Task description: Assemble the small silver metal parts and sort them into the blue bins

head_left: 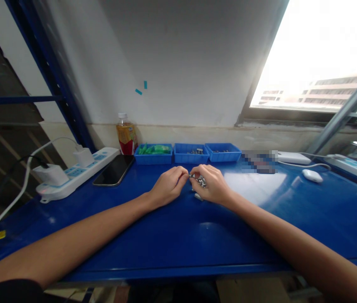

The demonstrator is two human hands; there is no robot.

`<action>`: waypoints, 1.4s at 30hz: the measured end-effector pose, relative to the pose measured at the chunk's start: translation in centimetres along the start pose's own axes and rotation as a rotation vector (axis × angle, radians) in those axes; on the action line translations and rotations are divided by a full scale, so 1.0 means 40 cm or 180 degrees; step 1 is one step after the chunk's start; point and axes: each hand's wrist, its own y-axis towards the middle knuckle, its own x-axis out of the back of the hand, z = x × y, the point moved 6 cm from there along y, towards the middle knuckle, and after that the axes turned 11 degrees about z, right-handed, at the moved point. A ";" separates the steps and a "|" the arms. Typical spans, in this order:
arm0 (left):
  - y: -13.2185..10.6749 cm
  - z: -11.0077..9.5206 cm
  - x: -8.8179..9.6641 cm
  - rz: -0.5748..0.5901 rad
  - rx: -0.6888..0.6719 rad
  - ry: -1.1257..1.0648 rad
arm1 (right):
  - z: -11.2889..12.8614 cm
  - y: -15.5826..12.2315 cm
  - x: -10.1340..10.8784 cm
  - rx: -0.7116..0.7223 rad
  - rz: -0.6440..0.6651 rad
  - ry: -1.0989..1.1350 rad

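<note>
Both hands meet near the middle of the blue table (178, 235). My left hand (167, 185) is closed in a pinch, its fingertips touching a small metal piece held between the two hands. My right hand (211, 184) is curled around a handful of small silvery metal parts (201, 181), and a pale small piece lies on the table just under it. Behind the hands stand three blue trays: the left tray (153, 159) holds green parts, the middle tray (191, 158) and the right tray (224, 156) hold a few small metal pieces.
A drink bottle (126, 139) stands by the wall. A black phone (114, 170) lies beside a white power strip (77, 172) with chargers plugged in. At the right lie a white mouse-like device (312, 175), a white box (293, 158) and another power strip (355, 167).
</note>
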 end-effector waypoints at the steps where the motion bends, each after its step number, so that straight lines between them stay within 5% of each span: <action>1: 0.000 -0.001 0.000 0.0004 -0.0008 -0.0003 | -0.003 0.000 -0.001 -0.0030 -0.0008 0.0032; 15: -0.001 0.001 0.001 -0.0147 -0.0018 0.0084 | -0.025 -0.003 -0.005 -0.0298 -0.0002 0.0240; 25: -0.002 0.003 -0.001 -0.0146 -0.0046 0.0142 | -0.006 0.003 0.003 0.0118 -0.0044 -0.0027; 42: -0.005 -0.005 0.006 -0.0236 -0.0223 0.0134 | -0.037 0.002 -0.014 -0.0397 0.0168 0.0582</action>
